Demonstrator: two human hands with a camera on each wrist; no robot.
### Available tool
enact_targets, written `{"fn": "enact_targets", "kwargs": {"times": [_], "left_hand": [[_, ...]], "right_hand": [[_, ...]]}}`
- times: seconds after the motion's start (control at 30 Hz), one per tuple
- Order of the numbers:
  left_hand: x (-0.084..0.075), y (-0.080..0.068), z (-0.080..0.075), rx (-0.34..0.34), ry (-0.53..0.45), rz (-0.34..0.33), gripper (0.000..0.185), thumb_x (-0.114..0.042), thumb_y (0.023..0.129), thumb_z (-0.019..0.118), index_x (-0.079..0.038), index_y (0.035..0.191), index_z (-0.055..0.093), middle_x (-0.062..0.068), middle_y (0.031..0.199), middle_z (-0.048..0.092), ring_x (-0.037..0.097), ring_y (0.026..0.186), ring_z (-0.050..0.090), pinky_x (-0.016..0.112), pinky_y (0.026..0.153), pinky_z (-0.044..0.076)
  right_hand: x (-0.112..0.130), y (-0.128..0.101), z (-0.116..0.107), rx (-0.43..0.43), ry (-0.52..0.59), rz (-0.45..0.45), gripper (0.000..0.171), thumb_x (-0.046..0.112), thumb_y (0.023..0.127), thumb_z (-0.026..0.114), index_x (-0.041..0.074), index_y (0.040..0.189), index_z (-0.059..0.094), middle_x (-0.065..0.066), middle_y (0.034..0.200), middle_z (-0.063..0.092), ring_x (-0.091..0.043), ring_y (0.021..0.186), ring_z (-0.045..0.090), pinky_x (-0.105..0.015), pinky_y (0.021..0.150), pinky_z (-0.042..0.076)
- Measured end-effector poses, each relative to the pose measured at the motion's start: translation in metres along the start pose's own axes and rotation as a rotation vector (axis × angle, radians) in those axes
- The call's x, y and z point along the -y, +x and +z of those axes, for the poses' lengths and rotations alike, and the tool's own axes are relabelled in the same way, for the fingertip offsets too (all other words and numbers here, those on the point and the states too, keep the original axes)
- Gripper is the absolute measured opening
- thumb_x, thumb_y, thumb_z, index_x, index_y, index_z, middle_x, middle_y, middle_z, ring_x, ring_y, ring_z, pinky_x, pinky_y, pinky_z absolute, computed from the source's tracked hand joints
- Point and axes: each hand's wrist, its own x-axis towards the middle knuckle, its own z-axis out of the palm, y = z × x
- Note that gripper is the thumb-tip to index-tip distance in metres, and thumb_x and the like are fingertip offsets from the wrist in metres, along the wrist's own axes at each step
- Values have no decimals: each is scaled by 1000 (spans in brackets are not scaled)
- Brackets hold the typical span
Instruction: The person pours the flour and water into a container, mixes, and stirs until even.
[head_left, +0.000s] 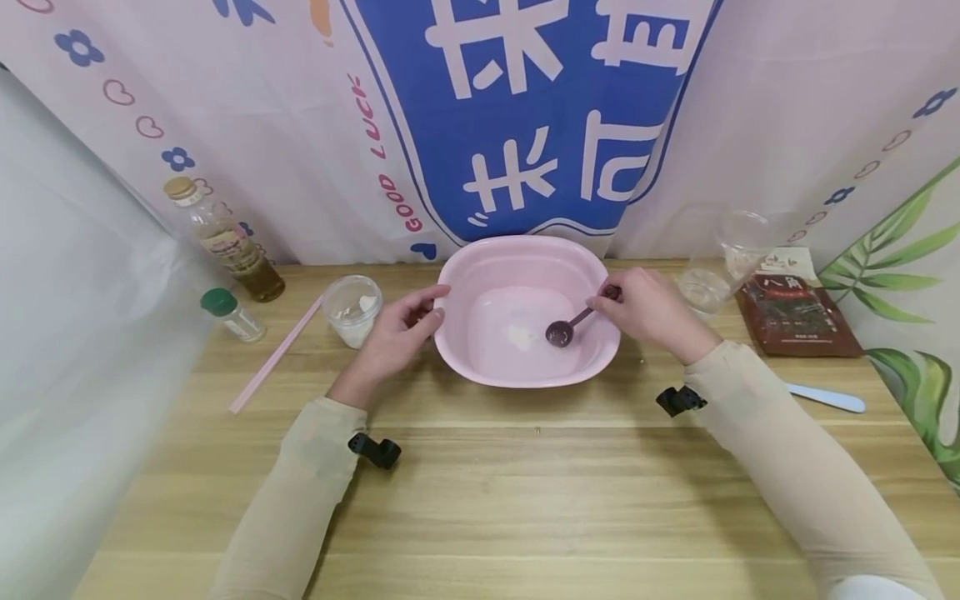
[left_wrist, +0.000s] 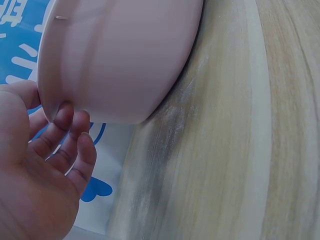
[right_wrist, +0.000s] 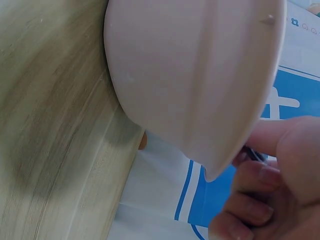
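Note:
A pink basin (head_left: 480, 254) stands on the wooden table (head_left: 480, 500), with a little white powder (head_left: 519, 334) on its bottom. My right hand (head_left: 647, 307) pinches the handle of a dark purple spoon (head_left: 570, 325) whose bowl rests inside the basin. My left hand (head_left: 401, 329) lies at the basin's left rim, fingers loosely bent and touching the outer wall (left_wrist: 115, 65). In the right wrist view the basin's underside (right_wrist: 195, 75) fills the frame beside my fingers (right_wrist: 260, 175).
A clear cup of white powder (head_left: 352, 308), a pink stick (head_left: 273, 354), a green-capped shaker (head_left: 231, 312) and an oil bottle (head_left: 225, 242) stand at the left. A clear cup (head_left: 742, 242), a brown packet (head_left: 798, 312) and a pale blue utensil (head_left: 825, 397) lie at the right.

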Motion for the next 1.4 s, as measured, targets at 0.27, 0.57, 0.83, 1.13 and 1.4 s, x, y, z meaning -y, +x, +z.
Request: {"fn": "enact_targets", "kwargs": {"times": [0.27,0.57,0.83,1.13,1.4], "left_hand": [[-1,1,-1,4,7,-2,44,-14,109,59,-6,152,61,16,113,60,24,91,55,20,71,50],[-1,2,-1,6,-6,-4,43,-13,109,60,-6,152,61,17,114,61,24,92,56,20,72,50],[-1,2,0,6,-12,-8,43,-13,109,60,-6,151,62,17,114,60,23,91,56,20,72,51],[0,1,-1,1,-11,-10,43,-13,109,60,-7,151,62,17,114,61,23,90,57,22,72,53],[1,2,-1,3,-13,-18,43,-15,109,59,-8,152,61,15,116,61,23,93,57,25,74,54]], "right_hand": [[-1,1,2,-84,60,-22,25,28,105,71,6,99,81,-8,77,66,-26,75,57,-36,68,43],[11,7,13,-74,123,-58,30,29,106,71,2,99,81,-10,79,67,-27,78,57,-34,71,44],[14,10,17,-96,84,-34,30,28,106,70,2,97,81,-10,79,69,-32,87,57,-48,94,38],[11,9,16,-113,154,-5,28,26,106,71,0,99,81,-12,80,65,-28,80,56,-33,68,44],[14,12,18,-107,93,-36,30,27,106,70,1,96,81,-11,78,70,-32,85,60,-48,96,36]]}}
